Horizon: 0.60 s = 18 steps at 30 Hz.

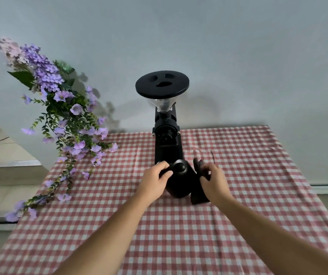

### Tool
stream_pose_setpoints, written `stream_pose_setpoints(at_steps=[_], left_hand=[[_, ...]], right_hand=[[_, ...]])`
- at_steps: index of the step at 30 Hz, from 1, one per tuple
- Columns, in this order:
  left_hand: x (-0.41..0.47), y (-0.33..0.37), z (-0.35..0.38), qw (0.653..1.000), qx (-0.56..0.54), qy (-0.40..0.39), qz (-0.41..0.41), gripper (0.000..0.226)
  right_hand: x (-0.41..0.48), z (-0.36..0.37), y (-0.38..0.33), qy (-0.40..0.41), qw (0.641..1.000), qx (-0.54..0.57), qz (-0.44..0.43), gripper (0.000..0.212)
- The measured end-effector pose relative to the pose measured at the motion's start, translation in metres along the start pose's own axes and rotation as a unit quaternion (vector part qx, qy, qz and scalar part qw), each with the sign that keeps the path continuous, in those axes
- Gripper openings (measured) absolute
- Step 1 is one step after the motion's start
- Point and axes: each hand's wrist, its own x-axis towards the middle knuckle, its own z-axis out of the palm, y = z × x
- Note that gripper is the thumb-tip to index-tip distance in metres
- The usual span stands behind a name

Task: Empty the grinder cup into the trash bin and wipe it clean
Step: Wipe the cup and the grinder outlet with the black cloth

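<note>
Leftmost, purple artificial flowers [60, 116] trail over the table's far-left corner, well apart from the work area, so no obstruction. Checked tablecloth [179, 225] covers the table.

Left hand [156, 180]: fingers curled on the left side of the black grinder cup [181, 180], thumb lying across its near face. Judged a steadying grip, holding the cup so it cannot slide or turn.

Cup sits at the foot of the coffee grinder [166, 124], centre of the table, tilted with its round opening facing up and toward the camera. Contents too dark to read.

Right hand [212, 181]: closed on a dark cloth [198, 192], pinched between thumb and fingers, hanging just right of the cup. Judged: wiping step, cloth positioned to go in.

Trash bin not in view.
</note>
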Motion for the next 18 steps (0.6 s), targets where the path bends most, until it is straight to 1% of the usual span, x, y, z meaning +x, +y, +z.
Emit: stream_pose_setpoints(at_steps=[1,2,6,8,10,12,13,14,16,17,18], left_hand=[[0.001,0.003,-0.004,1.000,-0.023,0.001,-0.015,0.011],[0.001,0.007,-0.006,0.999,-0.041,0.003,-0.025,0.017],[0.005,0.017,-0.011,0.997,-0.068,0.018,-0.042,0.019],[0.004,0.017,-0.012,0.995,-0.078,0.039,-0.049,0.021],[0.002,0.014,-0.012,0.995,-0.072,0.047,-0.050,0.023],[-0.002,0.008,-0.013,0.995,-0.069,0.047,-0.052,0.025],[-0.003,0.004,-0.014,0.994,-0.075,0.048,-0.056,0.026],[-0.005,0.001,-0.015,0.993,-0.081,0.049,-0.064,0.028],[-0.006,-0.003,-0.019,0.993,-0.083,0.045,-0.071,0.028],[-0.007,-0.004,-0.020,0.994,-0.080,0.038,-0.068,0.027],[-0.007,-0.004,-0.021,0.995,-0.076,0.030,-0.063,0.025]], right_hand=[[0.004,-0.004,-0.009,0.019,1.000,0.014,-0.013,0.026],[0.005,-0.004,-0.018,0.022,0.999,0.004,-0.038,0.026],[-0.011,0.013,-0.038,0.013,0.979,-0.122,-0.162,0.040],[-0.019,0.017,-0.033,0.007,0.966,-0.162,-0.203,0.042],[-0.023,0.016,-0.022,-0.016,0.952,-0.188,-0.240,0.041],[-0.023,0.013,-0.010,-0.034,0.949,-0.189,-0.251,0.037],[-0.021,0.011,-0.007,-0.034,0.957,-0.176,-0.229,0.033],[-0.016,0.007,-0.007,-0.027,0.972,-0.150,-0.179,0.028],[0.000,-0.005,-0.012,0.010,0.997,-0.060,-0.044,0.024],[0.005,-0.012,-0.018,0.033,0.999,-0.013,0.002,0.024],[0.008,-0.018,-0.025,0.052,0.998,0.013,0.014,0.023]])
